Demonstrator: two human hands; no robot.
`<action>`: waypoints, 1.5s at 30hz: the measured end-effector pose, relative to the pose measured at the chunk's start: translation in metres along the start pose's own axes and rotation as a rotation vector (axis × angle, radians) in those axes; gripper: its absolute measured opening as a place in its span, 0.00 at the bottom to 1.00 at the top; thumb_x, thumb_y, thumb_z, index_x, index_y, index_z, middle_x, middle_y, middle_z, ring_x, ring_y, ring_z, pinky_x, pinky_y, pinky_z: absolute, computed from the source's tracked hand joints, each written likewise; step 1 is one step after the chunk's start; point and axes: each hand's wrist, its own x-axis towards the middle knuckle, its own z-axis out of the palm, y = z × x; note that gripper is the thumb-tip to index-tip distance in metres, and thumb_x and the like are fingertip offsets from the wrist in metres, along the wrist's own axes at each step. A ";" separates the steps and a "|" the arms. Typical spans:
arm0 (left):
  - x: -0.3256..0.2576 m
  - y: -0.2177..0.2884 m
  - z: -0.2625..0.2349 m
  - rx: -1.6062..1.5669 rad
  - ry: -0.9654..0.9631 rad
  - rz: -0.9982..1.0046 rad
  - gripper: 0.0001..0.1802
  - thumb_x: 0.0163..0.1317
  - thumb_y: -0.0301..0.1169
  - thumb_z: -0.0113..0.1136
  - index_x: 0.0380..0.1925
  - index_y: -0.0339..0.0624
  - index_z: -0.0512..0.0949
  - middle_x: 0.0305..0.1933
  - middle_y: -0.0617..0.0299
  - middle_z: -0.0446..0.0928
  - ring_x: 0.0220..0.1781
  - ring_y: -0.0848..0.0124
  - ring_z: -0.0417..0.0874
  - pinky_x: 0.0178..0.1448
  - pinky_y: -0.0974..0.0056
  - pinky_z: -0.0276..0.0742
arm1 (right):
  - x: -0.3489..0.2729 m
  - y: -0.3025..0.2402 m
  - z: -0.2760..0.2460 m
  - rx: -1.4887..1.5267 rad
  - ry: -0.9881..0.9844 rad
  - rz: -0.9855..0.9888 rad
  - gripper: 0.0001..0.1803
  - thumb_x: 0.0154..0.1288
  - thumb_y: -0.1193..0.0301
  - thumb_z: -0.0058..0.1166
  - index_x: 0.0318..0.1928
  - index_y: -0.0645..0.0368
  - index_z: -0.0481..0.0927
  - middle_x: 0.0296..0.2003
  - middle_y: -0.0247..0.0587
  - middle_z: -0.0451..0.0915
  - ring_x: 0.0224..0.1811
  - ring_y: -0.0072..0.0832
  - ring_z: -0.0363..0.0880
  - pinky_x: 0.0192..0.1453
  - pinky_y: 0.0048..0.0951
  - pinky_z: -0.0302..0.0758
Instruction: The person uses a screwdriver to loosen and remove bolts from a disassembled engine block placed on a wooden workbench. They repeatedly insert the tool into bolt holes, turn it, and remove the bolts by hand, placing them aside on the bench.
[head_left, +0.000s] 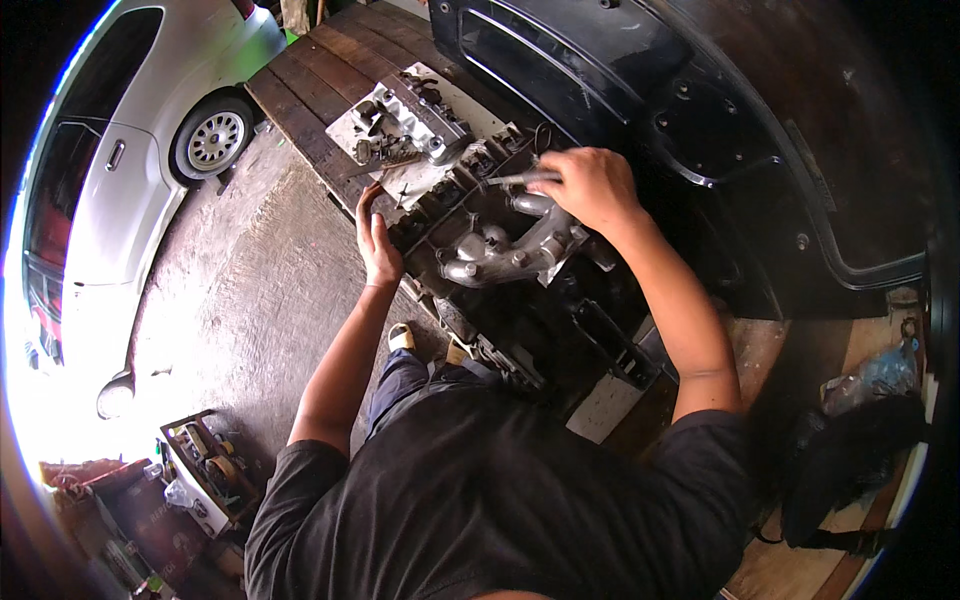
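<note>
My right hand is closed around a slim grey metal tool, whose end points left over a dark engine part with a row of openings. Motion blurs the tool, so its exact kind cannot be made out. Fingers stretched out, my left hand lies along the near left side of that engine part. Just below the tool sits a silver pipe-shaped manifold with curved branches. Beyond them, a silver engine cover and small metal parts lie on a white board.
A wooden bench carries the parts. A large black vehicle panel stands along the far right. At left is a silver car on the concrete floor. An open box of items stands lower left; a plastic bag lies right.
</note>
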 end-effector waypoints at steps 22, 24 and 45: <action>-0.001 -0.008 0.000 0.047 0.013 0.021 0.28 0.72 0.44 0.40 0.61 0.34 0.71 0.64 0.47 0.73 0.73 0.53 0.65 0.77 0.54 0.53 | -0.017 0.007 0.019 -0.114 0.259 -0.046 0.16 0.60 0.54 0.65 0.38 0.52 0.84 0.27 0.43 0.83 0.33 0.42 0.86 0.37 0.42 0.80; 0.000 -0.007 0.000 0.045 0.004 0.019 0.28 0.72 0.44 0.40 0.61 0.34 0.71 0.64 0.47 0.73 0.73 0.53 0.66 0.77 0.54 0.54 | -0.028 -0.004 0.011 -0.028 0.171 -0.026 0.16 0.60 0.55 0.65 0.38 0.53 0.85 0.28 0.44 0.84 0.32 0.42 0.86 0.37 0.42 0.80; 0.001 -0.002 0.000 -0.003 -0.016 0.041 0.26 0.72 0.42 0.42 0.60 0.33 0.72 0.65 0.47 0.71 0.72 0.54 0.67 0.76 0.55 0.56 | -0.056 -0.057 0.002 0.114 -0.133 -0.265 0.12 0.63 0.66 0.61 0.46 0.51 0.87 0.32 0.49 0.84 0.37 0.45 0.86 0.42 0.42 0.81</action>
